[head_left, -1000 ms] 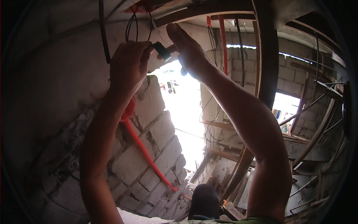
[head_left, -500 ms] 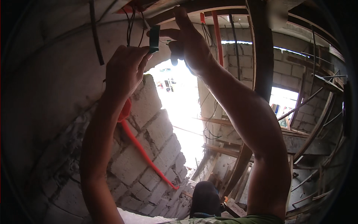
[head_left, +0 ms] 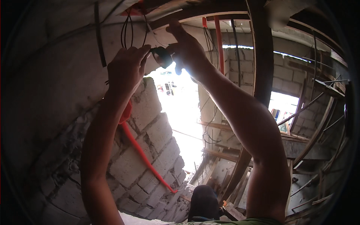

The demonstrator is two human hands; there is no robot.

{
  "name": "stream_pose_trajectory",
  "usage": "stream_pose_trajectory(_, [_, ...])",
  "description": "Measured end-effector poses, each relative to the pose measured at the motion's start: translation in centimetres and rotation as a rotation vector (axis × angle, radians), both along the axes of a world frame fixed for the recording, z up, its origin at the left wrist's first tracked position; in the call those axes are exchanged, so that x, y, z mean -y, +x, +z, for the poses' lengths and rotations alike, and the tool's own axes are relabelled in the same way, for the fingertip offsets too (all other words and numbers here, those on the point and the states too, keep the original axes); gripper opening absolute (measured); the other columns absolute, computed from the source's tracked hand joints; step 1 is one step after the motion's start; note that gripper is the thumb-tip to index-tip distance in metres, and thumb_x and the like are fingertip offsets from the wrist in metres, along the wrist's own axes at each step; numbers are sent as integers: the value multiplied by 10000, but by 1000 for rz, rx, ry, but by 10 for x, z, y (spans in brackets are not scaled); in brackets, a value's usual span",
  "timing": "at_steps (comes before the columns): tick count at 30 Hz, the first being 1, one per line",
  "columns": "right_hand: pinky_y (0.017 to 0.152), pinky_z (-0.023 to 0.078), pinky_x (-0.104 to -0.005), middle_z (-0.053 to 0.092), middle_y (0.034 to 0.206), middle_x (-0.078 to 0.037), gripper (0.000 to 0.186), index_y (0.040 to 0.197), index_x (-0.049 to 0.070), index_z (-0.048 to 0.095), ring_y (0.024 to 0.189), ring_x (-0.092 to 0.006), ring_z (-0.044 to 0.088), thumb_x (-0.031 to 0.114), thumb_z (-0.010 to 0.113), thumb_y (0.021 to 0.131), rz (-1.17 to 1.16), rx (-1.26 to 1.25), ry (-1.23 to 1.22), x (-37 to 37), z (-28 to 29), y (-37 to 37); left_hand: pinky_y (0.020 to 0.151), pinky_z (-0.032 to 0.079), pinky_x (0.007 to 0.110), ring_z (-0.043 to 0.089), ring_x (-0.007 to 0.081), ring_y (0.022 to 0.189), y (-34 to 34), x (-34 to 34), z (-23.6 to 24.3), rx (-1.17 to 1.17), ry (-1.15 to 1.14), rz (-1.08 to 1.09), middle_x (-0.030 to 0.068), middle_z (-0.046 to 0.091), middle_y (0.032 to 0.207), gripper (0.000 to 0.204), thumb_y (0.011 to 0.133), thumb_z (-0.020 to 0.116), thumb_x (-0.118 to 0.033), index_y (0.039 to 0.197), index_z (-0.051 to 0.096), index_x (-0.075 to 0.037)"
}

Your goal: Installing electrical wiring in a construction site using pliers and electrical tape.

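Both my arms reach up toward the ceiling. My left hand (head_left: 126, 65) is closed, its thumb and forefinger pinching one end of a dark green strip that looks like tape (head_left: 160, 57). The strip curls in a loop across to my right hand (head_left: 187, 48), whose bent fingers grip its other end while the thumb points up. Black wires (head_left: 126, 32) hang from an orange-red box (head_left: 133, 8) overhead and drop behind my left hand; their ends are hidden there. A thin pale wire (head_left: 153, 33) comes down between my hands.
An orange conduit (head_left: 144, 153) runs down the block wall (head_left: 129, 165) below my left arm. A dark wooden post (head_left: 263, 56) stands right of my right forearm. Another orange pipe (head_left: 219, 45) hangs beyond. Timber and poles (head_left: 313, 131) crowd the right side.
The green strip has gone from upright and flat to curled in a loop. My right hand has moved slightly down, its fingers bending in; my left hand stays nearly in place.
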State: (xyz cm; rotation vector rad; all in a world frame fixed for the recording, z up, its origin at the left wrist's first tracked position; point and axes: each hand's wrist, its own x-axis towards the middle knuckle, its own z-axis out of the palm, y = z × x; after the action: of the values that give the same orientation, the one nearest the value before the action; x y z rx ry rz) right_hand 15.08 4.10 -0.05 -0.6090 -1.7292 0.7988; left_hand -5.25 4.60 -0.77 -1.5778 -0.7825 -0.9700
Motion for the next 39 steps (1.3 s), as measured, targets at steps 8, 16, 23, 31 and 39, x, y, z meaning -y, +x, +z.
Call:
stream_pose_trajectory(8, [476, 520, -315, 696, 1060, -169, 781, 1521, 117, 357, 593, -215, 650, 668, 440, 973, 215, -352, 405, -19, -2, -4, 653, 507, 337, 610, 194, 729, 2, 17, 7, -175, 8, -162, 10, 635, 765, 237, 860, 761, -118, 1085, 719, -177])
stream_pose_trajectory(16, [554, 553, -339, 703, 1052, -155, 732, 1443, 67, 372, 684, -227, 691, 544, 590, 932, -214, 20, 163, -11, -3, -8, 692, 507, 367, 617, 212, 743, 4, 12, 7, -81, 19, -180, 22, 660, 828, 186, 917, 710, -153, 1103, 710, -162])
stream_pose_trajectory(23, [504, 580, -276, 706, 1192, -160, 924, 1594, 76, 180, 760, -183, 724, 174, 739, 866, -231, 13, 504, -23, -12, -7, 743, 530, 366, 651, 230, 813, 19, 23, 4, -54, -121, -147, 64, 673, 886, 209, 951, 670, -180, 1149, 701, -124])
stream_pose_trajectory(31, [533, 608, -289, 660, 1284, -165, 856, 1585, 104, 232, 788, -225, 739, 243, 731, 903, -197, 120, 441, -21, -13, -5, 726, 537, 361, 655, 241, 792, 8, 23, 13, -47, -358, -274, 85, 673, 905, 211, 953, 668, -170, 1146, 702, -92])
stream_pose_trajectory(39, [521, 567, -262, 715, 1178, -133, 856, 1587, 89, 217, 687, -168, 705, 227, 719, 908, -160, 126, 518, -20, -11, -3, 532, 494, 272, 613, 109, 574, 4, 27, 17, -31, -411, -408, 75, 665, 834, 169, 1006, 612, -146, 1120, 684, -46])
